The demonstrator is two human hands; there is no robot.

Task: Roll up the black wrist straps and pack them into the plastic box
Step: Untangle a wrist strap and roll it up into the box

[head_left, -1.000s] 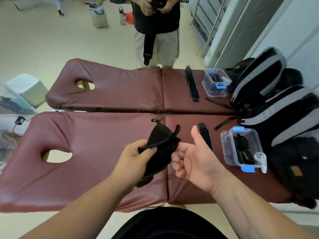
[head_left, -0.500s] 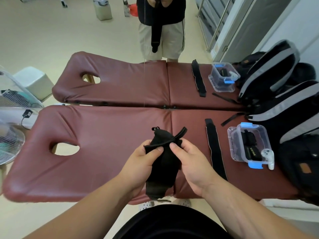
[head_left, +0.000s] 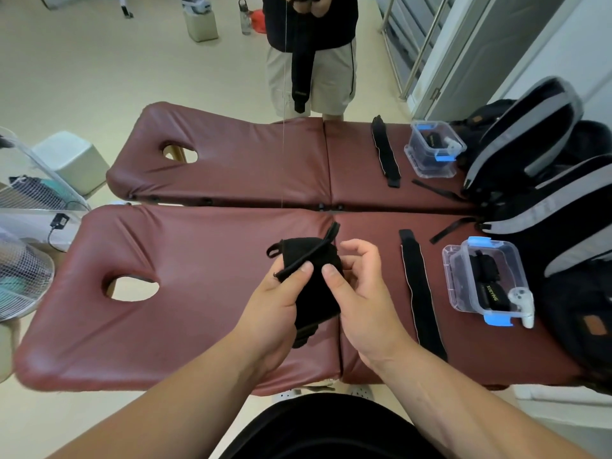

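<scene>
Rejoining the left hand (head_left: 275,313), the right hand (head_left: 361,299) now pinches the wrist strap (head_left: 314,289) too, both sets of fingers (head_left: 332,279) gripping, so rolling can begin.

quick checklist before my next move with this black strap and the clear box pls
1. Grip: left hand and right hand both pinch the black fabric wrist strap: ok.
2. Roll finished: its tail hangs loose below the hands: not ok.
3. Target: clear plastic box with blue latches stands to the right on the maroon padded table: ok.
4. Box lid off: cannot tell.
5. Room beside the rolled strap already inside: cannot tell.
6. Other work: flat black strap beside the box lies unrolled: not ok.
</scene>
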